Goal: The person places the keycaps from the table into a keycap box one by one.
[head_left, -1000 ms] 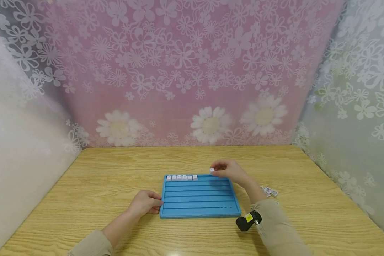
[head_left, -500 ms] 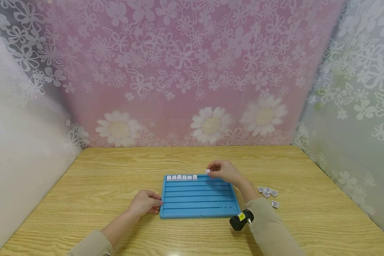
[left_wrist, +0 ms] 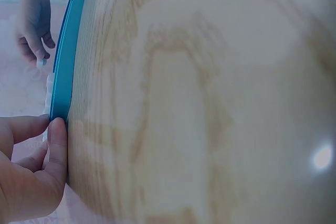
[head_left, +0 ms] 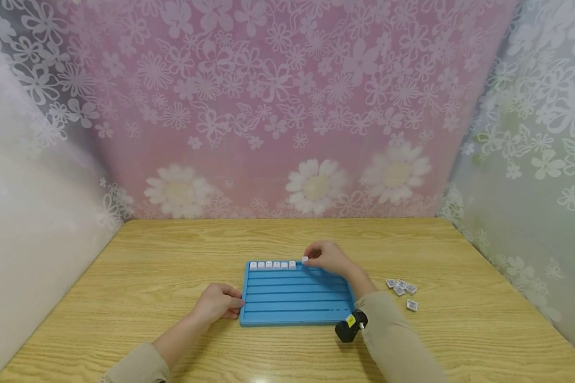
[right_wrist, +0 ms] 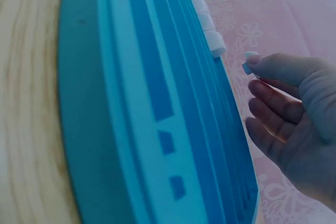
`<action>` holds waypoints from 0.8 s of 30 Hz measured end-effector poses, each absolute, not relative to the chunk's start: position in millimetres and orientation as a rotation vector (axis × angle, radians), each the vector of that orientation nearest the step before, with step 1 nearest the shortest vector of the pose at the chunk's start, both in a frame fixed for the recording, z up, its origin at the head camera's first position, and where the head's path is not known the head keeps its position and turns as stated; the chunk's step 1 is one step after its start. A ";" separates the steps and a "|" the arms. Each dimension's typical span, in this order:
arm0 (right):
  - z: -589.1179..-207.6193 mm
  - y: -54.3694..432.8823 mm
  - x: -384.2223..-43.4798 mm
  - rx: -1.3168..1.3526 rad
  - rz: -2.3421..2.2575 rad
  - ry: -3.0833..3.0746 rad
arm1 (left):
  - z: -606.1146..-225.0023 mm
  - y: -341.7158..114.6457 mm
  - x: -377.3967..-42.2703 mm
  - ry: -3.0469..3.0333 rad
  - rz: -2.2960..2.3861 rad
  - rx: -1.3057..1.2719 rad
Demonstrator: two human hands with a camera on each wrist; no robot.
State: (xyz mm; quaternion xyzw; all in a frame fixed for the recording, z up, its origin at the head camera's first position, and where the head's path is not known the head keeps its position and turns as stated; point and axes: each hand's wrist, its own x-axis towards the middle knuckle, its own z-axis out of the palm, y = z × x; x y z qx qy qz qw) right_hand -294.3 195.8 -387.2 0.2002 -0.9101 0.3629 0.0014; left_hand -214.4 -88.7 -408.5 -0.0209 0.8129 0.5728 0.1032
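My right hand pinches a small white tile between thumb and fingers, just over the back edge of a blue ridged tray. In the right wrist view this tile is apart from the row, with the other fingers loosely bent below. Several white tiles with small dark marks stand side by side in the tray's back row, at its left end. My left hand grips the tray's left front edge; in the left wrist view the thumb and forefinger pinch the blue rim.
Several loose white tiles with dark printed faces lie on the wooden table right of the tray, one set nearer. A black wrist camera hangs over the tray's right front corner. Flowered curtains enclose the table.
My right hand has moved left and slightly down with the tile, closer to the row. The loose tiles at right have come out from behind the forearm. The left hand stays still.
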 end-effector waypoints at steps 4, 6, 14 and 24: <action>-392.4 193.2 -296.0 0.607 1.107 -2.865 | -408.7 -88.9 -214.3 2.398 1.691 -0.058; -393.9 191.1 -296.2 0.587 1.102 -2.876 | -409.6 -89.1 -214.9 2.399 1.691 -0.055; -399.2 184.1 -297.2 0.530 1.047 -2.927 | -407.5 -89.1 -213.8 2.400 1.685 -0.056; -400.2 181.2 -297.5 0.475 1.034 -2.950 | -409.9 -92.2 -217.2 2.367 1.709 0.012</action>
